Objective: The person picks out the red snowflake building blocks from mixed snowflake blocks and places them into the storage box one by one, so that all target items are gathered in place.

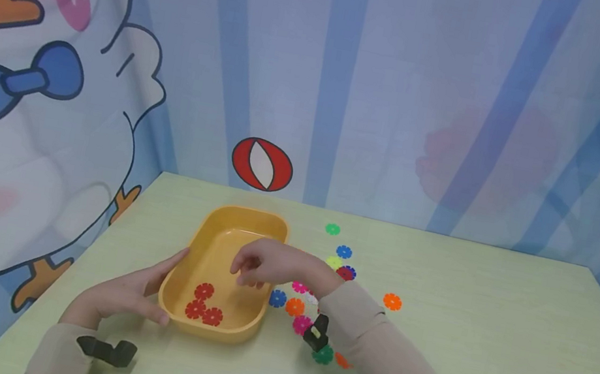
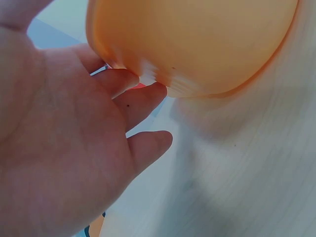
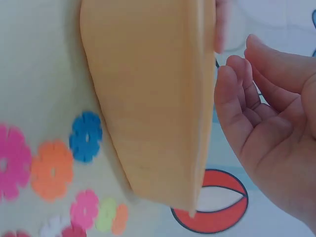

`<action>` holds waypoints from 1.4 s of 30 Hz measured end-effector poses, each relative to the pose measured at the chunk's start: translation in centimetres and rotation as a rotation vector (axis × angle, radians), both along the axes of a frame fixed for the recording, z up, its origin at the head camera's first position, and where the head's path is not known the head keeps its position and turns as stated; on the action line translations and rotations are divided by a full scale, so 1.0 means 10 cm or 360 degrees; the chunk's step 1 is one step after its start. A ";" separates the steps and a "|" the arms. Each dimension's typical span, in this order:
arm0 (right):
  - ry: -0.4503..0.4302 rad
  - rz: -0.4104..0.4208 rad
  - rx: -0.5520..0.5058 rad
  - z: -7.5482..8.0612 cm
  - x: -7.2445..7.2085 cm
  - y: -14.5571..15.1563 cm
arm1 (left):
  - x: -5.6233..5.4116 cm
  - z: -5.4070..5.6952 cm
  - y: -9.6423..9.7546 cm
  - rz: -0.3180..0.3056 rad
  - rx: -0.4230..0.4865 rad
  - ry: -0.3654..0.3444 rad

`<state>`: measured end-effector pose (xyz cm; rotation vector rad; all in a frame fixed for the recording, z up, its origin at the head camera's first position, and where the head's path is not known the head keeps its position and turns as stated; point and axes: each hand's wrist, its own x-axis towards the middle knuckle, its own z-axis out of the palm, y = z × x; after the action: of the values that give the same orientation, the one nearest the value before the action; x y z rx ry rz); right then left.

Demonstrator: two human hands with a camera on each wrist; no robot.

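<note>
A yellow-orange plastic tray [image 1: 213, 331] stands at the left of the table, with three red flower-shaped discs [image 1: 204, 291] lying near its front end. My left hand [image 1: 123, 296] rests against the tray's left front corner, fingers along the left side and thumb by the front. In the left wrist view its fingertips [image 2: 158, 91] touch the outer wall. My right hand [image 1: 275, 263] is over the tray's right half, fingers loosely bent. The right wrist view shows the same hand [image 3: 276, 118] above the tray's rim, with nothing seen between thumb and fingers.
Loose flower discs in several colours lie right of the tray, among them blue [image 1: 278, 298], orange [image 1: 294, 307] and pink [image 1: 302, 325] ones, partly under my right forearm. Farther off are a green disc [image 1: 332, 229] and an orange disc [image 1: 392, 302]. A printed curtain [image 1: 387, 96] hangs behind the table.
</note>
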<state>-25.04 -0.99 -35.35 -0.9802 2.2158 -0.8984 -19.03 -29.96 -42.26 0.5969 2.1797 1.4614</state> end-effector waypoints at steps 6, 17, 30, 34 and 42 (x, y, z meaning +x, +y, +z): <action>0.0027 -0.0058 -0.0005 0.06 0.01 0.26 | 0.01 0.00 0.00 -0.0005 0.0028 0.0025; 0.0100 -0.0117 -0.0014 -0.12 0.02 0.78 | 0.00 0.00 -0.01 -0.0008 0.0044 0.0024; 0.0187 -0.0272 -0.0010 -0.45 0.06 1.23 | -0.01 -0.01 -0.02 -0.0036 0.0102 0.0006; 0.0133 -0.0326 0.0025 -0.53 0.06 1.29 | -0.01 -0.01 -0.01 -0.0037 0.0101 0.0004; 0.0161 -0.0358 0.0070 -0.62 0.04 1.31 | -0.01 -0.01 -0.01 -0.0025 0.0090 -0.0006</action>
<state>-24.65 12.14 -41.53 -0.7821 2.4577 -0.9101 -19.11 -30.11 -42.32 0.6287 2.1322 1.5189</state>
